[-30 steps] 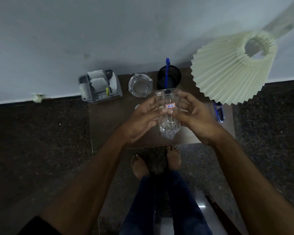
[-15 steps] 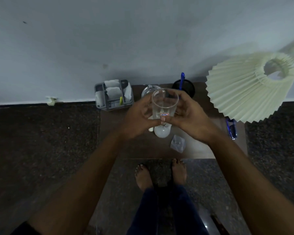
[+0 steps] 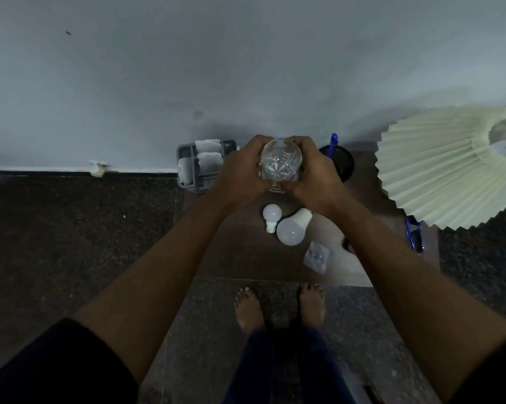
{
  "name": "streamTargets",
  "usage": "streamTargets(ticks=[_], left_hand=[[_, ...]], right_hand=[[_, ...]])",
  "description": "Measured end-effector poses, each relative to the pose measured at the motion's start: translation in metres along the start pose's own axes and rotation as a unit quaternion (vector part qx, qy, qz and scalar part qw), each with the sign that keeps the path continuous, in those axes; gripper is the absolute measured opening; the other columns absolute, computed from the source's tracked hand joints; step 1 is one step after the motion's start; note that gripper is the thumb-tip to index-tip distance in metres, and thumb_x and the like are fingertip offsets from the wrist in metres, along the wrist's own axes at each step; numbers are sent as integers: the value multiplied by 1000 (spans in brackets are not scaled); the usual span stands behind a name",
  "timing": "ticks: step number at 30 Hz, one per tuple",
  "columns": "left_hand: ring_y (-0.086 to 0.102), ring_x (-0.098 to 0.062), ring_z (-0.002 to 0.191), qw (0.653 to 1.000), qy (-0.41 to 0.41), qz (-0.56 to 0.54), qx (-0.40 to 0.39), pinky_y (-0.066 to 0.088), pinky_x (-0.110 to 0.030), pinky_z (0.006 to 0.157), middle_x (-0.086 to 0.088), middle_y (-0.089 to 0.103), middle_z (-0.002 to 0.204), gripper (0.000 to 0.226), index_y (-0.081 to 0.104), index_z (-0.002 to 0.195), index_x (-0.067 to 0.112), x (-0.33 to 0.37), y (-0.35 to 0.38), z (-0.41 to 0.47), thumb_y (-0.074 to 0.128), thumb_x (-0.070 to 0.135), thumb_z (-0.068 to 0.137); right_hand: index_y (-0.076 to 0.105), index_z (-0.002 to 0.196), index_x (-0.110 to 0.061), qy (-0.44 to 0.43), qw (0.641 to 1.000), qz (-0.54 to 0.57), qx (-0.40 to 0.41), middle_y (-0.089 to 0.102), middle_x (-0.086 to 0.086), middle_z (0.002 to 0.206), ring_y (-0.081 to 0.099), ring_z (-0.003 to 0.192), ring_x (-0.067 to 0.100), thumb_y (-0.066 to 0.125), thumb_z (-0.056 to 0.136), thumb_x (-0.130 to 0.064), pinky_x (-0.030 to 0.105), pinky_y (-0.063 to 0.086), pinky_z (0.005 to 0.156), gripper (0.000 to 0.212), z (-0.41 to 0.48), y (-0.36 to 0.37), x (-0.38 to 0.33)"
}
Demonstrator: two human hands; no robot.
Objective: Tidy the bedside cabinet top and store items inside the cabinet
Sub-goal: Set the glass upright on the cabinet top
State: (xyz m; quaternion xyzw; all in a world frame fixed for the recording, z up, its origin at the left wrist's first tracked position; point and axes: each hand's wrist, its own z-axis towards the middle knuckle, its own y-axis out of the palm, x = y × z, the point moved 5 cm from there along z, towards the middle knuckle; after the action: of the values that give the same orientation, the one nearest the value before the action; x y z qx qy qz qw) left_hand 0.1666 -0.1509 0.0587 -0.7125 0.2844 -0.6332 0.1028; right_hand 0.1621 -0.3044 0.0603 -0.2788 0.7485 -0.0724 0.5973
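Note:
A clear cut-glass tumbler is held upright over the back of the brown cabinet top; I look straight down into it. My left hand grips its left side and my right hand its right side. Below the hands lie a small white bulb, a larger white bulb and a small clear plastic packet. The glass ashtray is hidden behind the tumbler and hands.
A grey caddy with white sachets stands at the back left. A black cup with a blue pen is at the back right. A pleated cream lampshade overhangs the right side, blue glasses beneath it. My bare feet stand on dark floor.
Both hands have carried the tumbler away from me toward the back of the cabinet top. This uncovered the two bulbs and the packet. My view has tilted so I see down into the glass.

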Motion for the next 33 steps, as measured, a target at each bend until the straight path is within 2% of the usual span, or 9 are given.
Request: streamTargets(ticks=[3,5,8,14,21,23,27,30,33], left_hand=[[68,-12,100,999,-9,40,18,57,-42,85,6,69,110,50,58,120,21,-7,3,6,75,28,74],[68,-15,99,997,-17,65,23,57,-42,84,4,69,109,47,60,118,20,-10,4,9,73,28,74],[67,-18,100,993,-26,116,26,55,-40,85,-1,70,111,43,61,119,15,-13,8,12,69,22,77],[67,-21,99,990,-62,127,21,55,-41,86,-3,71,108,43,59,122,16,-15,15,16,64,27,81],[66,-20,102,988,-88,124,21,54,-37,88,-3,69,111,37,59,123,16,-17,17,22,65,25,87],[65,-21,104,990,-82,116,23,53,-38,90,-5,69,113,38,60,122,13,-16,17,22,66,23,87],[60,-22,117,992,-73,94,47,50,-37,100,-9,62,127,59,54,135,10,-12,9,14,73,24,81],[61,-21,118,993,-75,65,57,53,-38,99,-9,60,131,69,50,139,12,-9,-2,2,75,23,76],[63,-21,114,994,-61,25,92,54,-40,97,-6,65,125,50,58,130,12,-3,-16,-17,69,10,81]], right_hand=[[49,133,-17,-13,999,-40,30,60,-1,122,60,112,12,82,73,-28,31,54,94,69,10,8,8],[49,132,-17,-9,997,-66,37,59,2,122,60,114,17,81,73,-30,39,54,96,68,15,12,13],[51,130,-12,-8,994,-100,44,60,5,122,59,114,20,80,76,-25,37,52,97,63,22,18,18],[55,122,-21,14,990,-132,50,62,-4,111,62,105,14,78,74,-29,36,56,89,53,31,25,33],[48,134,-19,29,990,-132,39,59,0,123,59,117,16,82,73,-28,29,51,98,71,34,25,35],[42,142,-16,29,991,-126,30,56,4,133,53,126,19,84,74,-26,24,42,104,81,32,24,33],[31,151,-14,36,992,-115,25,48,8,144,47,133,21,86,72,-31,20,33,102,98,22,17,20],[34,151,-14,29,991,-130,26,46,8,143,46,132,19,88,70,-34,18,32,102,99,11,10,3],[40,146,-16,9,986,-154,58,47,5,141,46,130,18,84,74,-37,27,40,107,87,-1,2,-19]])
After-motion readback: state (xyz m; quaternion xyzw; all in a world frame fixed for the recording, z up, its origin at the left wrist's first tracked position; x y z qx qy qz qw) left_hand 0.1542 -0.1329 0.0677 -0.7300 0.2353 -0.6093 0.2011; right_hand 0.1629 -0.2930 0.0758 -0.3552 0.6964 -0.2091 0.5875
